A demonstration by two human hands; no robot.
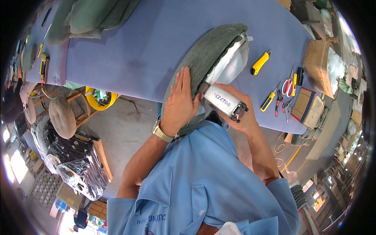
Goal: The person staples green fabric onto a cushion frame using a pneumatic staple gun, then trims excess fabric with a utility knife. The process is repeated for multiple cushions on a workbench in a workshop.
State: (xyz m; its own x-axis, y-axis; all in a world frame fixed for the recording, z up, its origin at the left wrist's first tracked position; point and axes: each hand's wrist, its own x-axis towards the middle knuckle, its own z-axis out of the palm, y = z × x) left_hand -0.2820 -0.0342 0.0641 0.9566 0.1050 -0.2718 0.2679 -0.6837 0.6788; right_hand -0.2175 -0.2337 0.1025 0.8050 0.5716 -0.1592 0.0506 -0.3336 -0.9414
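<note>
A curved seat cushion [205,51] in grey-green fabric stands tilted at the table's near edge, its pale, shiny underside turned to the right. Flat against its fabric side lies my left hand [178,103], fingers stretched out and thumb toward the tool. My right hand [244,105] is wrapped round a silver air staple gun [221,98]. The gun's dark nose meets the cushion's edge, close to my left thumb; the exact contact point is hidden. Part of the cushion's lower end is hidden behind my left hand and wrist.
On the blue-covered table [129,51], a yellow utility knife [260,63] lies right of the cushion. Beyond it are a screwdriver [270,100], scissors [288,87] and pliers [279,103]. Cardboard boxes [316,58] stand far right, green fabric pieces [94,17] far left. A yellow bucket [91,101] sits below.
</note>
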